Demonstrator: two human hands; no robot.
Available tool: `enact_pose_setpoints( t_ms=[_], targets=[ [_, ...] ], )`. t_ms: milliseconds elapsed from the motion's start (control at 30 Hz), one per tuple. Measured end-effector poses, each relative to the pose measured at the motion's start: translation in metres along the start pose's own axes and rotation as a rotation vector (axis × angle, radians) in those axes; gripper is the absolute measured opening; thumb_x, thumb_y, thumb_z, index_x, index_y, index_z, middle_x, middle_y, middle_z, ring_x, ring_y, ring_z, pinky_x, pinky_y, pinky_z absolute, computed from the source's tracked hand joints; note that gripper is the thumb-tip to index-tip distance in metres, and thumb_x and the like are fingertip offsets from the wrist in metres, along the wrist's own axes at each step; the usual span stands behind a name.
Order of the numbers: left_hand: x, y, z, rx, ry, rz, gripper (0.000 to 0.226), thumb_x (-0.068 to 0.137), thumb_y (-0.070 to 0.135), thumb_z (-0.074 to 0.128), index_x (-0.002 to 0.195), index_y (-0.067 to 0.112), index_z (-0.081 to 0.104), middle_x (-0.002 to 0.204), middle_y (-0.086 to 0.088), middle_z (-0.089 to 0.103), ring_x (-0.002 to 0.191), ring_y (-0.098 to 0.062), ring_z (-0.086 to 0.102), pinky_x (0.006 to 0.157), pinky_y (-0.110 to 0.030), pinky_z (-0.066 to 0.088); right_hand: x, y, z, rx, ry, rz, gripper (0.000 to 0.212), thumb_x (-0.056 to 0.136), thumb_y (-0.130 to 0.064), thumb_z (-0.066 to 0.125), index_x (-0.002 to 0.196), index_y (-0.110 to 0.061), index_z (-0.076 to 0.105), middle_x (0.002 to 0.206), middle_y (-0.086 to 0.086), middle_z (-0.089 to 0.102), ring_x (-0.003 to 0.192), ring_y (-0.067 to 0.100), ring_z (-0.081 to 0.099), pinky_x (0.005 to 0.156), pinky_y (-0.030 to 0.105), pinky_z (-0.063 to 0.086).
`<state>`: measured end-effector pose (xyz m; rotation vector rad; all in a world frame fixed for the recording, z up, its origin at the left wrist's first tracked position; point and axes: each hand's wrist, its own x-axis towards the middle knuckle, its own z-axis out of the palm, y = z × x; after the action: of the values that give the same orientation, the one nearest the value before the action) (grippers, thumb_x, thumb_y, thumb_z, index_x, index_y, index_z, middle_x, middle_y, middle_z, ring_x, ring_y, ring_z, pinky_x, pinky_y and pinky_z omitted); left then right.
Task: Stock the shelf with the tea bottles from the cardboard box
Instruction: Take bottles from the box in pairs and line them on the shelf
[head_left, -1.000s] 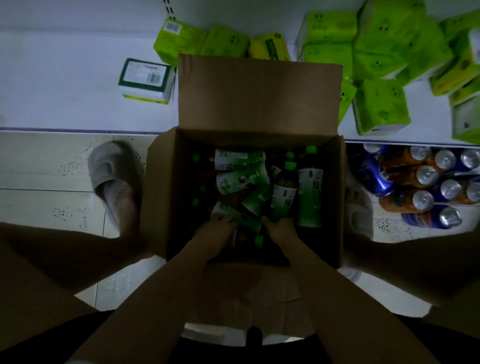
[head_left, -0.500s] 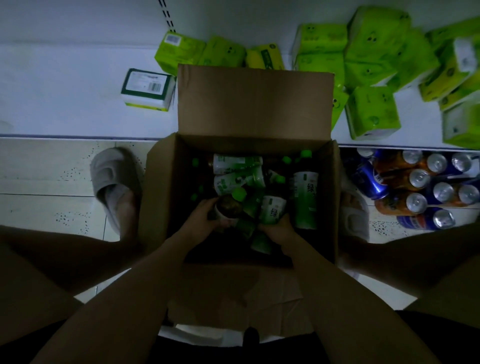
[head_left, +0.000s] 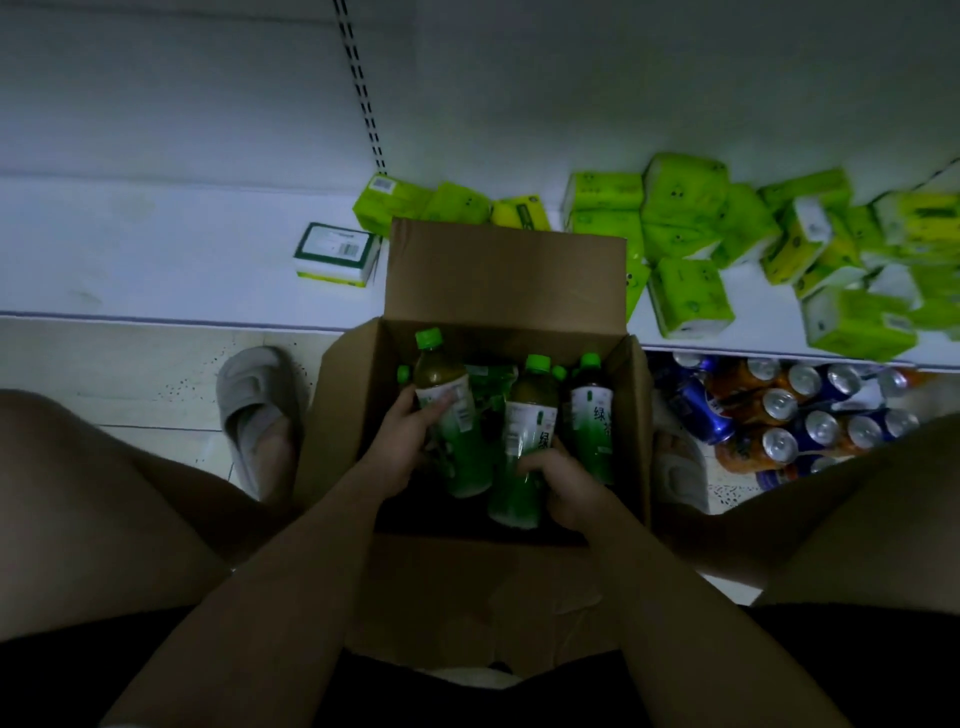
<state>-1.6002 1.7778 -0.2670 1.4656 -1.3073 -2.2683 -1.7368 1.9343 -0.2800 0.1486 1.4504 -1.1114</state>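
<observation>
— What have the hands got hold of?

— Each grip is wrapped round a green-capped tea bottle. The left hand (head_left: 402, 441) clasps the left bottle (head_left: 451, 415) about its label, the bottle leaning with its cap toward the shelf. The right hand (head_left: 563, 480) is closed round the lower part of the middle bottle (head_left: 524, 441), which stands nearly upright.

— And where are they?

— Both sit above the open cardboard box (head_left: 506, 275), which rests on the tiled floor between the person's knees. A third bottle (head_left: 592, 421) stands upright just beside the right hand, and more green caps show deeper in the box, dim and hard to count.

— What lies between the box and the shelf?

— The box's far flap stands up against the edge of the white shelf (head_left: 156, 260). Behind and right of it, green tissue packs (head_left: 685, 296) crowd the shelf; a small white-and-green carton (head_left: 336, 253) lies to the left, where the board is bare.

— Anything on the floor?

— Drink cans (head_left: 779, 410) lie heaped on the right, and a grey slipper (head_left: 260, 405) sits left of the box.
</observation>
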Motion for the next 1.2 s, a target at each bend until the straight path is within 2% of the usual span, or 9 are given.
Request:
enact_pose_setpoints(
  t_ms=[167,300,400,533,633,767,867,1033,1200],
  targets=[
    [-0.021,0.019,-0.004,-0.124,-0.061,0.046,0.054,0.079,0.051,0.07,0.123,0.02,0.063,0.115,-0.007,0.072,0.104,-0.028,0.069,0.082,-0.044,0.055,-0.035,-0.023,0.006,0.084,-0.154,-0.015,0.034,0.082,-0.012,0.063,0.116,-0.013,0.065,0.113,0.015,0.071,0.108,0.033,0.066,0.089,0.044,0.051],
    [-0.041,0.032,-0.001,-0.146,-0.145,0.122,0.06,0.079,0.056,0.068,0.124,0.016,0.063,0.12,-0.017,0.068,0.11,-0.036,0.066,0.095,-0.055,0.05,-0.06,-0.043,0.016,0.137,-0.237,-0.11,0.055,0.082,-0.056,0.065,0.126,-0.023,0.065,0.124,0.011,0.068,0.116,0.03,0.064,0.098,0.05,0.048],
    [-0.056,0.043,0.006,-0.139,-0.105,0.184,0.068,0.077,0.054,0.072,0.129,0.014,0.055,0.122,-0.017,0.066,0.11,-0.036,0.065,0.096,-0.058,0.048,-0.077,-0.058,0.025,0.124,-0.273,-0.199,0.058,0.078,-0.071,0.057,0.115,-0.028,0.073,0.121,0.007,0.07,0.111,0.026,0.067,0.083,0.044,0.057],
    [-0.079,0.073,0.017,-0.109,-0.045,0.296,0.073,0.071,0.062,0.072,0.128,0.018,0.058,0.111,-0.009,0.073,0.099,-0.028,0.071,0.081,-0.045,0.058,-0.098,-0.08,0.032,0.135,-0.283,-0.297,0.06,0.068,-0.074,0.064,0.107,-0.03,0.076,0.116,0.008,0.072,0.106,0.027,0.069,0.074,0.04,0.06],
    [-0.099,0.107,0.022,-0.073,-0.087,0.313,0.08,0.065,0.074,0.065,0.126,0.022,0.063,0.12,-0.015,0.068,0.112,-0.035,0.064,0.098,-0.053,0.049,-0.113,-0.101,0.037,0.109,-0.307,-0.379,0.066,0.065,-0.075,0.066,0.114,-0.03,0.073,0.12,0.008,0.07,0.11,0.028,0.068,0.082,0.044,0.058],
    [-0.126,0.15,0.025,-0.017,-0.133,0.489,0.074,0.075,0.061,0.062,0.129,0.011,0.056,0.123,-0.021,0.065,0.114,-0.037,0.062,0.098,-0.05,0.05,-0.141,-0.134,0.049,0.029,-0.275,-0.495,0.068,0.059,-0.077,0.066,0.102,-0.026,0.077,0.1,0.008,0.077,0.087,0.022,0.075,0.069,0.034,0.058],
    [-0.145,0.178,0.026,0.026,-0.132,0.559,0.06,0.081,0.047,0.063,0.13,0.016,0.051,0.12,-0.016,0.066,0.112,-0.035,0.064,0.093,-0.046,0.053,-0.167,-0.159,0.059,-0.022,-0.223,-0.584,0.077,0.06,-0.079,0.062,0.107,-0.02,0.074,0.097,0.009,0.076,0.085,0.024,0.074,0.077,0.037,0.056],
    [-0.178,0.227,0.034,0.112,-0.213,0.682,0.062,0.072,0.056,0.072,0.124,0.027,0.056,0.116,-0.009,0.07,0.106,-0.027,0.068,0.093,-0.046,0.053,-0.22,-0.197,0.072,0.0,-0.256,-0.783,0.081,0.061,-0.07,0.065,0.114,-0.008,0.067,0.086,0.013,0.071,0.071,0.026,0.069,0.068,0.037,0.058],
    [-0.21,0.279,0.048,0.082,-0.179,0.845,0.057,0.074,0.051,0.073,0.123,0.028,0.057,0.117,-0.006,0.07,0.108,-0.024,0.068,0.096,-0.046,0.051,-0.265,-0.228,0.083,-0.025,-0.306,-0.921,0.068,0.074,-0.058,0.063,0.124,-0.011,0.065,0.116,0.016,0.071,0.104,0.032,0.069,0.091,0.043,0.054]
  ],
)
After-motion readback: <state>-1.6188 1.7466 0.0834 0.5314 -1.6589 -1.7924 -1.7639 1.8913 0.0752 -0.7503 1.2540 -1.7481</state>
